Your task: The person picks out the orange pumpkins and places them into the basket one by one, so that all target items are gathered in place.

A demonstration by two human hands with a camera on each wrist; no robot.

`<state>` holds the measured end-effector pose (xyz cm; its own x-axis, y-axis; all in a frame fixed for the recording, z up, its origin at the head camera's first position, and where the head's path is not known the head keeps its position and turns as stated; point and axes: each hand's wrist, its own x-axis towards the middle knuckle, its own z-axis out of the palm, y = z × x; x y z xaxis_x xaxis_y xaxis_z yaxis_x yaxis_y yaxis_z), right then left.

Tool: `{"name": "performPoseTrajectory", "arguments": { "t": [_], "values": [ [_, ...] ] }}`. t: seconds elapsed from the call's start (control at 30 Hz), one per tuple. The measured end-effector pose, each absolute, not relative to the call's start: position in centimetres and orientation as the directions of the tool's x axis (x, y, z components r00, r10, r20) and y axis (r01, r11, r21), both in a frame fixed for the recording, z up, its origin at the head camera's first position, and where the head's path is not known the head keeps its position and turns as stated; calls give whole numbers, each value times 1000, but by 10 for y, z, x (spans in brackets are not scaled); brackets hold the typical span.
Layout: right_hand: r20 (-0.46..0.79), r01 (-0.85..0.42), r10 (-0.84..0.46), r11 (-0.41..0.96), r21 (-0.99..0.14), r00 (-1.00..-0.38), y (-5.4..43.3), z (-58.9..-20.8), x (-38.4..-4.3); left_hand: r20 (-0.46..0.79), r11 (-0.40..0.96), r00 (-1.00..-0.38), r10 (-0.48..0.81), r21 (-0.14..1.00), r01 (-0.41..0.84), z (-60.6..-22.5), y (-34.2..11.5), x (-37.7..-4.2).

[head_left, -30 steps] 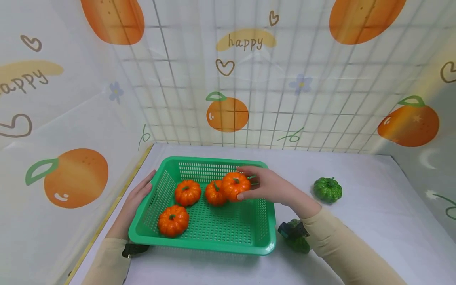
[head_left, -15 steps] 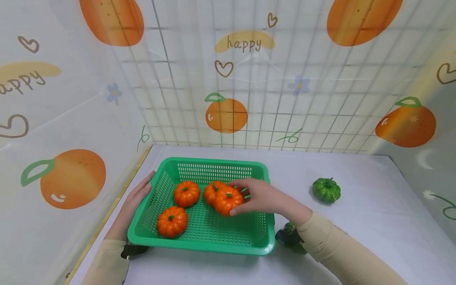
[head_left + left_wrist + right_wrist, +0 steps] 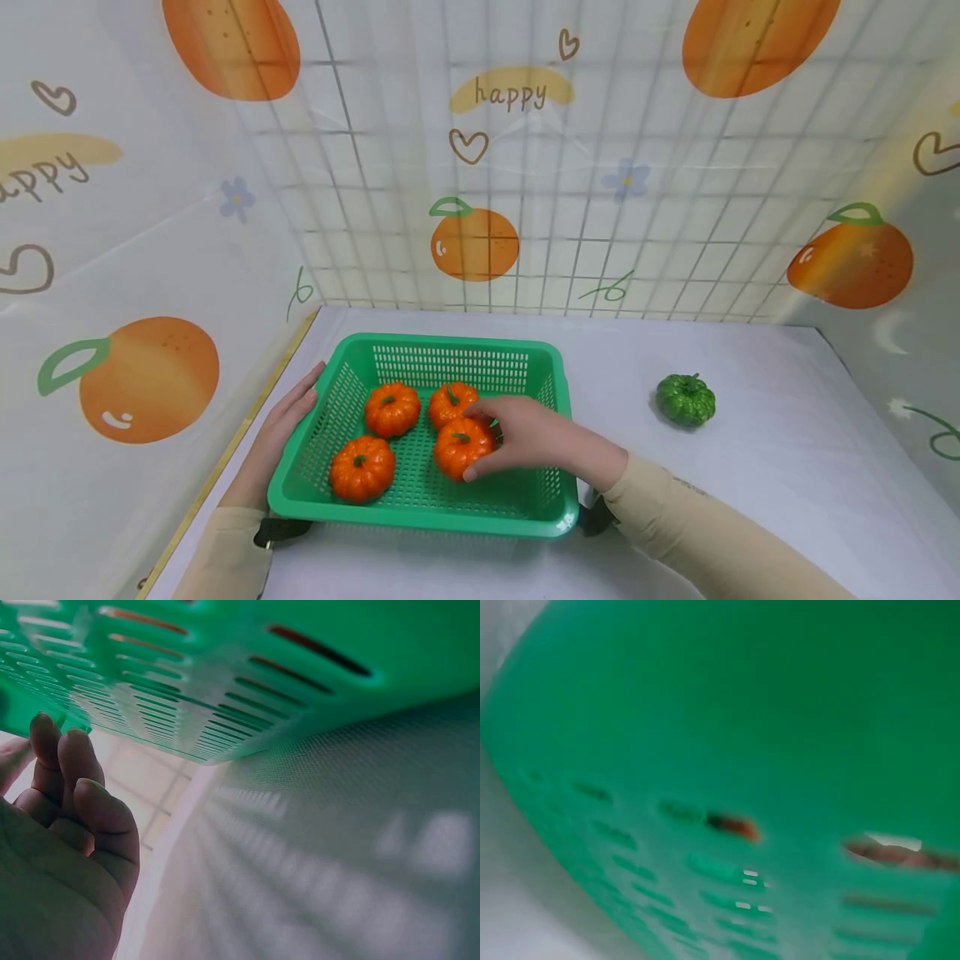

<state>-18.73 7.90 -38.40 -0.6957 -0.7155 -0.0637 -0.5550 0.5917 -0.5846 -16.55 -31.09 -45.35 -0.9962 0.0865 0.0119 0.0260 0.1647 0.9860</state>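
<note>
A green slotted plastic basket (image 3: 420,518) holds several small orange pumpkins with green stems. My right hand (image 3: 528,433) is inside it and grips one orange pumpkin (image 3: 459,452) between thumb and fingers, low in the basket. Just behind that one lies another pumpkin (image 3: 448,402). Two more, a back-left pumpkin (image 3: 392,409) and a front-left pumpkin (image 3: 362,469), sit towards the left wall. My left hand (image 3: 281,429) rests along the basket's left outer side, fingers extended and touching the rim. The basket's slotted wall (image 3: 667,735) fills the right wrist view, hiding the right hand's grip there.
A green pumpkin (image 3: 686,400) stands on the white table (image 3: 757,467) to the basket's right. My right sleeve (image 3: 675,508) crosses the table's right front. A patterned curtain (image 3: 390,208) with wire grid behind it closes off the back.
My right hand has carried the gripped pumpkin leftwards and forward-down, towards the basket's middle. My sleeve now covers the second green pumpkin beside the basket. The left hand has kept its place.
</note>
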Motion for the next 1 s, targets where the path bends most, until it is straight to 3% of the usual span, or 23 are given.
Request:
{"name": "performPoseTrajectory", "arguments": {
  "t": [1.0],
  "values": [
    [-163, -579, -681, 705, -409, -714, 66, -398, -182, 21, 202, -996, 84, 979, 38, -448, -308, -164]
  ]
}}
